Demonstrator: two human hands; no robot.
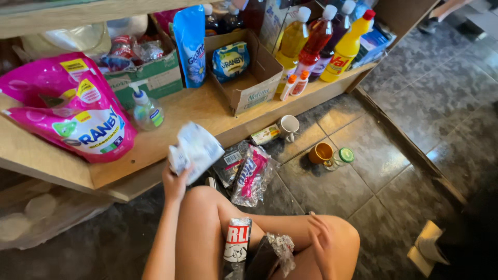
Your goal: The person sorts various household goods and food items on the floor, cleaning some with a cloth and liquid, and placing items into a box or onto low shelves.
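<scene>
My left hand (175,182) grips a crumpled white and pale blue plastic packet (195,149), raised just in front of the wooden shelf edge (155,150). My right hand (321,241) rests on my right knee with nothing in it, fingers loosely apart. Between my thighs lie a red, black and white packet (237,243) and a dark packet in clear wrap (271,254). On the floor past my knees sit a pink and clear bag (252,175) and a dark flat packet (229,162).
The shelf holds a big pink detergent pouch (78,116), a pump bottle (146,110), a blue pouch (190,45), an open cardboard box (254,78) and several coloured bottles (316,44). A white mug (288,126), an orange cup (321,153) and a green-lidded jar (343,155) stand on the dark tiles.
</scene>
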